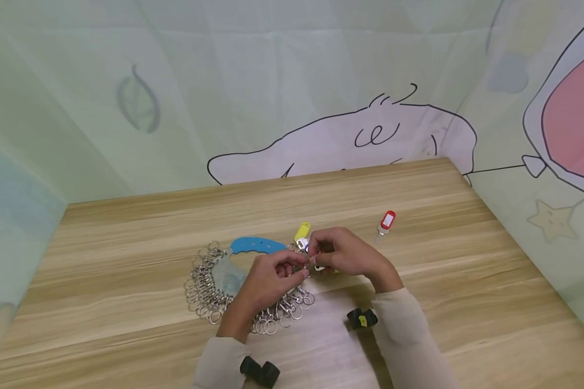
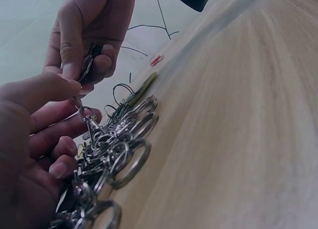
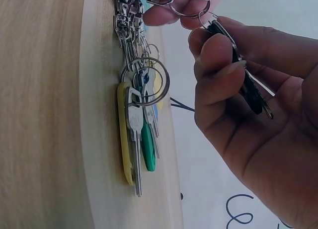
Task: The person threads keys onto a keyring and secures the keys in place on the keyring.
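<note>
My left hand pinches a metal split ring that hangs from a snap clip, low over a large key ring holder with a blue handle. Fingertip to fingertip with it, my right hand grips a bunch of keys with a black tag. A thin small ring at the top of that bunch meets the split ring. Several clips with rings fan out around the holder. On nearby rings hang a key, a yellow tag and a green tag.
A red key tag with a key lies by itself on the wooden table, right of the hands. Another yellow tag lies just behind the fingers. Printed cloth walls stand at the table's back and sides.
</note>
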Tool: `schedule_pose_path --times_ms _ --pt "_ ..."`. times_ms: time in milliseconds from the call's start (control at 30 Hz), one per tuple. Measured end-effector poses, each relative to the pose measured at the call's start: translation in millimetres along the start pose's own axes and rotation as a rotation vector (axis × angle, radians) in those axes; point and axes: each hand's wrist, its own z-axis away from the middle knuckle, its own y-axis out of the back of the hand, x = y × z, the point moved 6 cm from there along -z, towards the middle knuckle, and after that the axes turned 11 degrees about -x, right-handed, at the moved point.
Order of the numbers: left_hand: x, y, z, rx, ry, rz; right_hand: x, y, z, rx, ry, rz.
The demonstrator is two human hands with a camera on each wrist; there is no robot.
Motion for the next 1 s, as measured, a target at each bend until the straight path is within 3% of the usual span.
schedule_pose_path --times_ms 533,700,1000 --pt "2.2 0.7 0.0 -0.008 -0.013 -0.036 -0.9 0.4 -0.4 0.002 -0.004 0.029" --pt "2.1 1.5 0.1 -0.004 -0.027 -0.036 2.2 -0.6 -1.9 0.017 -0.037 0.011" --pt "4.1 -0.9 -2.9 0.023 0.001 -0.103 5.4 0.0 -1.3 0.047 -0.098 -0.043"
